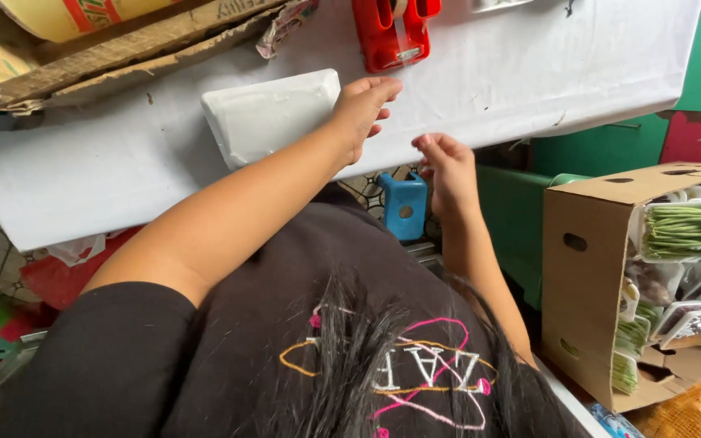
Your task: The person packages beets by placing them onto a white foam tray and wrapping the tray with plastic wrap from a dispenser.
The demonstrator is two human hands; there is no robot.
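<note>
A white foam tray [265,118] lies upside down on the white table [529,73]. My left hand [360,109] rests against the tray's right end, fingers stretched out loosely over the tabletop. My right hand [445,166] hovers at the table's near edge, a little right of the left hand. Its fingertips are pinched together, and I see nothing between them. A red tape dispenser [391,32] stands on the table beyond both hands.
A worn cardboard box [83,61] holding a yellow roll sits at the table's far left. To my right, an open cardboard box [590,268] holds several wrapped trays of green beans [687,227]. A blue plastic object [404,204] sits below the table edge.
</note>
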